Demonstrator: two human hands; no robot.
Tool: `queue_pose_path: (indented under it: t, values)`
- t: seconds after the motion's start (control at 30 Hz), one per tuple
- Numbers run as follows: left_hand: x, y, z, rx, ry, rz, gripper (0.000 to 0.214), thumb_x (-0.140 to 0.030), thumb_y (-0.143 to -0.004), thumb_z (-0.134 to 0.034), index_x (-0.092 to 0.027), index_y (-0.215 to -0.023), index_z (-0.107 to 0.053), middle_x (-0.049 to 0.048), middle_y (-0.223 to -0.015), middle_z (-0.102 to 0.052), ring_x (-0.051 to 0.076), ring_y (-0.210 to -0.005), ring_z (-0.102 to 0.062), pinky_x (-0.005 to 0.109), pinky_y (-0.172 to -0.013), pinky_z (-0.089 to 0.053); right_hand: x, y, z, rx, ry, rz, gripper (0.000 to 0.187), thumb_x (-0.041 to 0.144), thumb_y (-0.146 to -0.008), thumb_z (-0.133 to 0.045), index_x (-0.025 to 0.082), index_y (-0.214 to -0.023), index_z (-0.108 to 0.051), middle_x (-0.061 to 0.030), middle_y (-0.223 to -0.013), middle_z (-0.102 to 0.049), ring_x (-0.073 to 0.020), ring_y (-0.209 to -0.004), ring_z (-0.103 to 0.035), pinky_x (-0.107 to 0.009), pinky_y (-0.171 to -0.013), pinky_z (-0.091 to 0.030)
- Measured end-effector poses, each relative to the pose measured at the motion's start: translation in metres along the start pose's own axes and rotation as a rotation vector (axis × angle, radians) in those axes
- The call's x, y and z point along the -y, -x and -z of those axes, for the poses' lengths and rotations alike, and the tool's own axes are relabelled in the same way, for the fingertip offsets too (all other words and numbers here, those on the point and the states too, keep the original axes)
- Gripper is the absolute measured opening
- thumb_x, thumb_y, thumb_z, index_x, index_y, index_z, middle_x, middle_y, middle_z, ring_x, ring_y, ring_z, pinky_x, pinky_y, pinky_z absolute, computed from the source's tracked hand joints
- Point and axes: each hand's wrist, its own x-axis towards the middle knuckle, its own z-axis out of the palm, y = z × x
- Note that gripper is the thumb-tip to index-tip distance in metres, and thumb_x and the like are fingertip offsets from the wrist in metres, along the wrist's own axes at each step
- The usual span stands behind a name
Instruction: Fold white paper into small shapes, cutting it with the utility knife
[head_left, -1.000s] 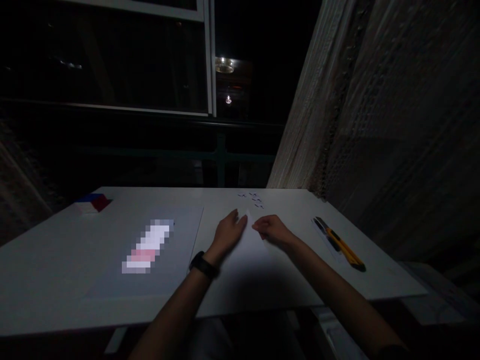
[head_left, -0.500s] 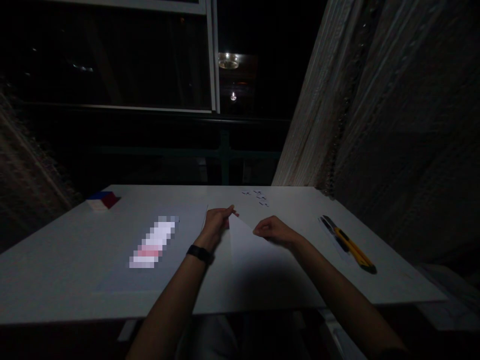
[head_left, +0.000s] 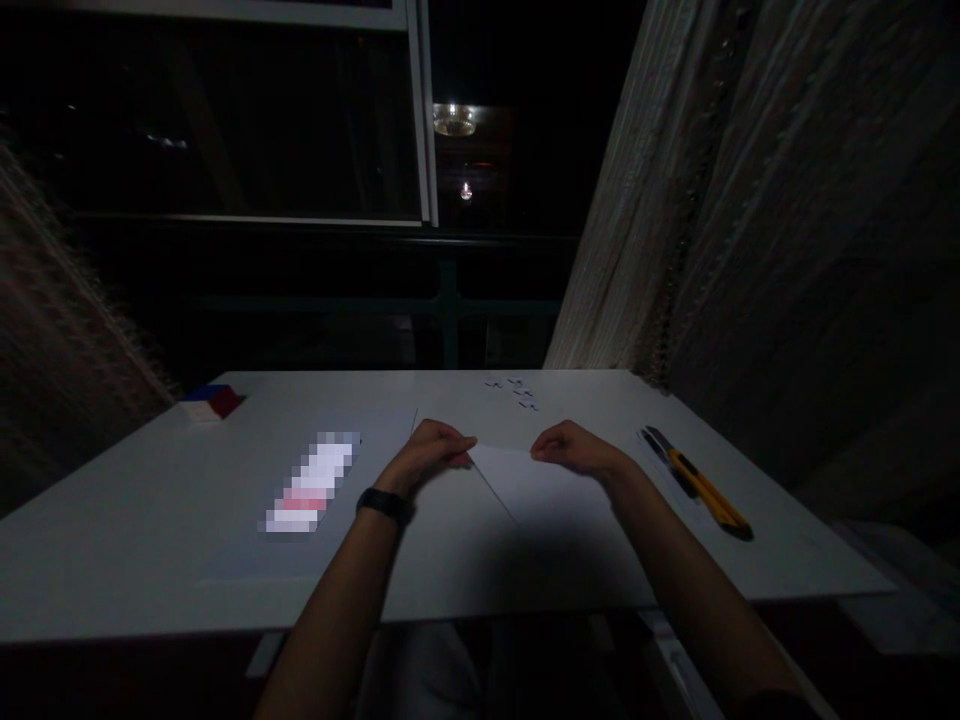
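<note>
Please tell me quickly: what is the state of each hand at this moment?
Left hand: closed, holding the white paper near a corner.
Right hand: closed, holding the same paper's edge.

Paper [head_left: 551, 485] white; cutter [head_left: 709, 493] yellow-black; curtain [head_left: 611, 200] seemingly beige.

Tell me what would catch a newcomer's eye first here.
Probably the bright pixelated patch, glowing on the left part of the dim white table. Next come the two hands near the middle, the left hand and right hand gripping a white sheet by its far edge. The yellow cutter also stands out, lying to the right of them.
</note>
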Motion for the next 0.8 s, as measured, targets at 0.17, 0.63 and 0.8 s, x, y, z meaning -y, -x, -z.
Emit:
queue_pose_path:
  t: [0.17,0.63,0.8]
  values:
    - [0.001,0.003,0.004,0.237,0.021,0.063,0.031,-0.035,-0.066,-0.071,-0.005,-0.071,-0.069,0.0142,-0.069,-0.070,0.014,-0.059,-0.063,0.024,-0.062,-0.047,-0.002,0.002,0.007,0.023,0.123,-0.004,0.026,0.035,-0.062,-0.065,0.011,-0.070,-0.070,-0.0045,-0.064,-0.067,-0.0147,-0.061,-0.057,-0.025,-0.059,-0.041]
    - [0.006,0.001,0.012,0.210,0.129,0.053,0.036,-0.037,-0.065,-0.071,-0.006,-0.082,-0.069,0.0173,-0.090,-0.070,0.018,-0.074,-0.065,0.031,-0.074,-0.049,-0.004,0.009,0.022,0.074,0.256,0.004,0.022,0.030,-0.063,-0.063,0.012,-0.070,-0.071,-0.0055,-0.067,-0.069,-0.0168,-0.065,-0.060,-0.027,-0.062,-0.044]
    - [-0.003,0.008,-0.006,0.469,-0.118,-0.063,0.036,-0.043,-0.069,-0.066,-0.010,-0.083,-0.071,0.0089,-0.080,-0.069,0.014,-0.070,-0.060,0.024,-0.065,-0.044,0.011,0.003,0.002,0.254,0.225,0.041,0.024,0.030,-0.062,-0.066,0.011,-0.076,-0.072,-0.0057,-0.068,-0.069,-0.0163,-0.065,-0.061,-0.025,-0.062,-0.045]
